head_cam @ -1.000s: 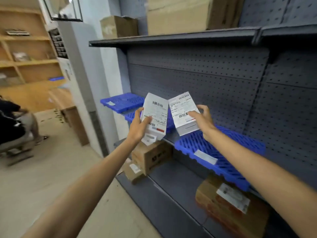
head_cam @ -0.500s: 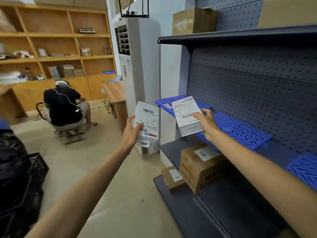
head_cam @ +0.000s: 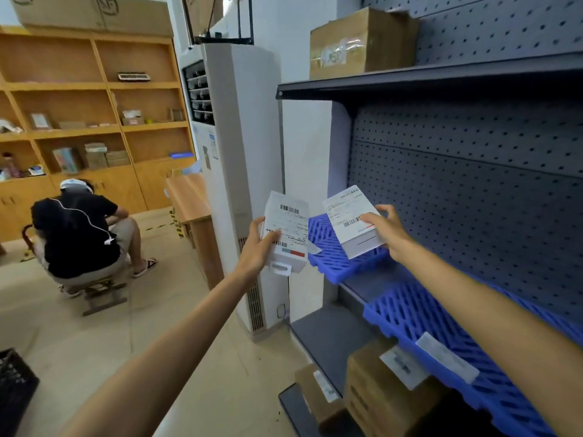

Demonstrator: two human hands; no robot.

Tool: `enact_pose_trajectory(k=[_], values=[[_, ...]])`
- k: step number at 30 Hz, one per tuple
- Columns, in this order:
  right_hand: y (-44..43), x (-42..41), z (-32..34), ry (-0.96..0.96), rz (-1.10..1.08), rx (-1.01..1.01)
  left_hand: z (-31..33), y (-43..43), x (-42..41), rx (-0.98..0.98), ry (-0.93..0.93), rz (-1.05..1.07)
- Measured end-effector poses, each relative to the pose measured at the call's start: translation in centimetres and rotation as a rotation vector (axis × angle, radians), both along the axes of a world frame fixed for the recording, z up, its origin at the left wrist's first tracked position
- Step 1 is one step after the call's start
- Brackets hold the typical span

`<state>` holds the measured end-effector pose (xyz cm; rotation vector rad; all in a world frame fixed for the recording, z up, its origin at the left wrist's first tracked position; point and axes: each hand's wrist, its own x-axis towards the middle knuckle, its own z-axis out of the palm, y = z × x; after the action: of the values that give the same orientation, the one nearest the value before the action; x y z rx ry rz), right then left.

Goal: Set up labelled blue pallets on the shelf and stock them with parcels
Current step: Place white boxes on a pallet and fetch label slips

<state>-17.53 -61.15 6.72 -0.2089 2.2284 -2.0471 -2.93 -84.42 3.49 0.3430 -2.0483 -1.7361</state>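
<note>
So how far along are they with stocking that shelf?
Early on, I'd say. Done: two blue pallets sit on the middle shelf, the far pallet and the near pallet, which carries a white label. In hand: the left hand holds one white parcel, the right hand another parcel over the far pallet. Left: neither pallet visibly holds a parcel yet.

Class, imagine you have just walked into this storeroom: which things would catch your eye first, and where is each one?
First, the two white parcels held up mid-frame: the left hand grips one parcel, the right hand another above the far blue pallet. A nearer blue pallet lies on the same grey shelf. At left, a seated person in black faces the wooden shelving.
</note>
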Motion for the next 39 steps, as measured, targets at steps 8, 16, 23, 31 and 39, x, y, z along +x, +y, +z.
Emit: enact_pose_trajectory(k=[8, 16, 23, 31, 39], values=[[-3.1, -11.0, -3.6, -0.023, -0.107, 0.106, -1.1, -3.5, -14.7, 0.035, -0.198, -0.109], [-3.1, -15.3, -7.7, 0.008, -0.32, 0.152, -4.4, -3.8, -24.6, 0.125, -0.326, -0.173], [-3.0, -16.3, -9.8, -0.025, -0.461, 0.274, -5.6, -6.7, -29.5, -0.031, -0.419, -0.355], [-5.6, -15.1, -8.8, -0.038, -0.62, 0.532, -6.2, -9.2, -33.1, -0.431, -0.438, -0.546], [-4.1, -8.5, -6.3, 0.035, -0.575, 0.989, -0.9, -8.1, -31.6, -1.194, -0.029, -0.641]])
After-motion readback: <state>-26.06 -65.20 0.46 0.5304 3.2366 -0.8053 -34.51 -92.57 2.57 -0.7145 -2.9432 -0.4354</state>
